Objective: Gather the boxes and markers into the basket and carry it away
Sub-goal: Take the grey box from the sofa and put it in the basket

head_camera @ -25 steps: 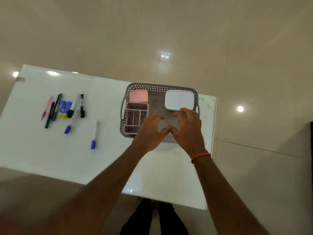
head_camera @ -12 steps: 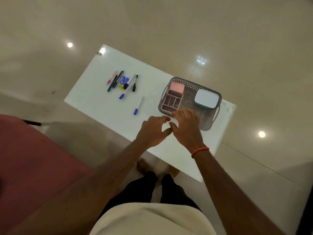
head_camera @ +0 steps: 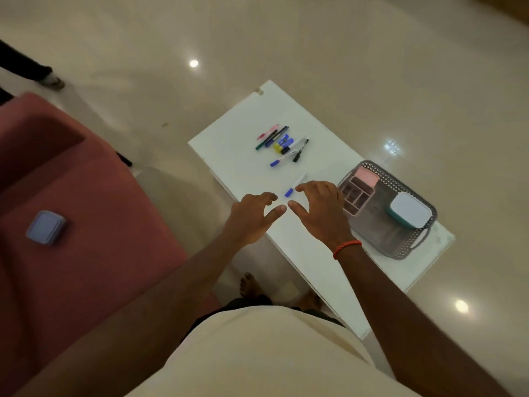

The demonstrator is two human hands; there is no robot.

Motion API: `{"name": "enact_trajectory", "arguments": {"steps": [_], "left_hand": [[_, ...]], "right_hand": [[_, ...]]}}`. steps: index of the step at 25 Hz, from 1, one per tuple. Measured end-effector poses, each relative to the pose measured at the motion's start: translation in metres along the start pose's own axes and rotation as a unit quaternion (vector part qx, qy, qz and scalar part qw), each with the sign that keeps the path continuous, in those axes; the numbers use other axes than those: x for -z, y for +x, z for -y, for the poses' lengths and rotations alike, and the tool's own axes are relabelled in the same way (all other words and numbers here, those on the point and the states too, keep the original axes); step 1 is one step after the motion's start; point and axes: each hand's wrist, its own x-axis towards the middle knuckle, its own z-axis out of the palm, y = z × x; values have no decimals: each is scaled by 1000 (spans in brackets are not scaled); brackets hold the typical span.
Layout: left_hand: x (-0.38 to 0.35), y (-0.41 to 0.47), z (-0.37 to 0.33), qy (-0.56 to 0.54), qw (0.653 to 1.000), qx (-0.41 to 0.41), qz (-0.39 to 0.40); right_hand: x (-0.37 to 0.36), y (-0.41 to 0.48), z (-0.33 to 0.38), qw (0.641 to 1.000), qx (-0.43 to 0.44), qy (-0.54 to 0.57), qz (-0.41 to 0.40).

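A red sofa [head_camera: 71,196] fills the left, with a small lavender box [head_camera: 45,227] lying on its seat, well apart from the white table [head_camera: 337,270]. At the table's right end sits the grey basket [head_camera: 400,250], already holding a pink divided tray [head_camera: 356,196], a pink box [head_camera: 367,176] and a white-lidded teal box [head_camera: 410,210]. A cluster of markers [head_camera: 282,144] lies toward the far left corner, and a lone blue-capped marker [head_camera: 294,187] lies nearer the basket. The left hand [head_camera: 253,217] and right hand [head_camera: 320,209] hover over the near edge, fingers spread, holding nothing. Boxes look partly gathered; fetching the sofa box or markers seems next, needing a reach leftward
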Motion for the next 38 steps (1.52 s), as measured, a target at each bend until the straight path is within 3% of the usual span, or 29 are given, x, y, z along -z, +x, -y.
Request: {"name": "enact_trajectory", "arguments": {"steps": [11, 18, 23, 27, 31, 38], "left_hand": [[74, -53, 144, -83, 974, 148, -150], [93, -65, 193, -231, 920, 244, -201], [119, -58, 226, -206, 899, 325, -208], [134, -49, 250, -218, 891, 331, -223], [143, -45, 274, -259, 851, 374, -262], [144, -55, 331, -306, 774, 467, -299]], "right_hand": [[-62, 71, 175, 978, 191, -47, 67], [-93, 110, 248, 935, 322, -87, 123], [-115, 155, 287, 889, 403, -102, 191], [-130, 188, 317, 840, 485, -92, 225], [-146, 209, 344, 817, 515, -80, 246], [-193, 250, 399, 818, 492, -47, 294]]}}
